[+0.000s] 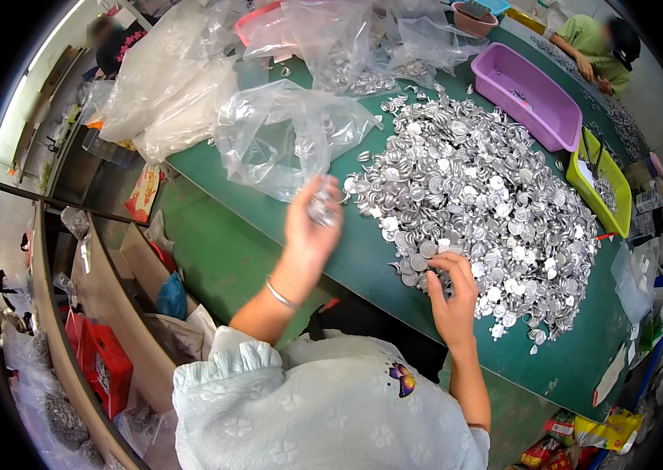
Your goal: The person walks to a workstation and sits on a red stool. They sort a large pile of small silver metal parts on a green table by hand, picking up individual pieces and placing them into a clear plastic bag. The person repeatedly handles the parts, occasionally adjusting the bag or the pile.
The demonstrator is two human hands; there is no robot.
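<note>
A broad heap of small silver metal pieces (464, 196), round discs and curved ring-like bands, spreads over the green table (378, 290). My left hand (312, 223), smeared by motion, is closed around several silver pieces beside the clear plastic bag (269, 141). That bag lies open and crumpled at the table's left edge, with a few pieces inside. At the heap's near left edge is my right hand (454, 294), thumb and fingers bent around a round silver disc (419, 262). Part of the grip is hidden.
Beyond the heap stand a purple basin (527, 94) and a yellow-green basket (601, 184). Large plastic bags (167, 78) crowd the far left. A co-worker in green (590, 47) sits at the far right. Wooden shelving (104, 298) with a red basket (104, 368) is on my left.
</note>
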